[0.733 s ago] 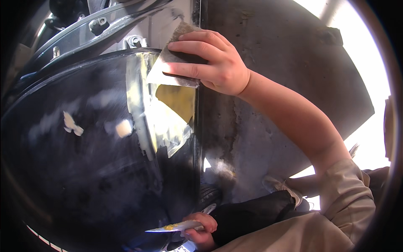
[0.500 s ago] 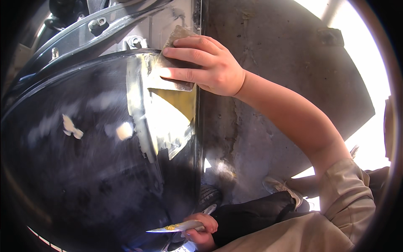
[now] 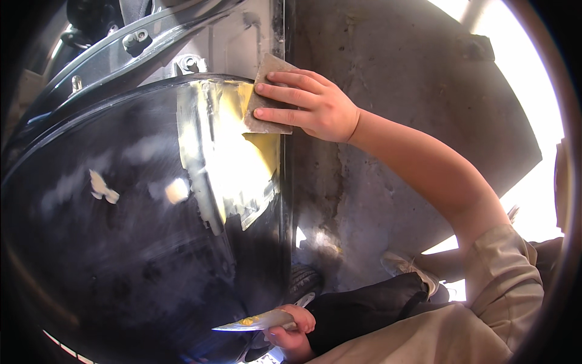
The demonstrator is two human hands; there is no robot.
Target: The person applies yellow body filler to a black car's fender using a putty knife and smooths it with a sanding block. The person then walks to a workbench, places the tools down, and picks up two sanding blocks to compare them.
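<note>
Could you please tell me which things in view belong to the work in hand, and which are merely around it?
In the work:
- flat sheet, held at the patch by the right hand
- blade bearing yellow paste, in the left hand
- dark panel with its yellow-white patch

Merely around:
- tyre
- shoe
- bolt

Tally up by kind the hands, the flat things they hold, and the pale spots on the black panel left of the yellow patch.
Hands: 2 (right hand, left hand)
Flat held things: 2 (grey sheet, blade carrying yellow paste)
Pale spots: 2 (jagged spot, rounded spot)
Total: 6
</note>
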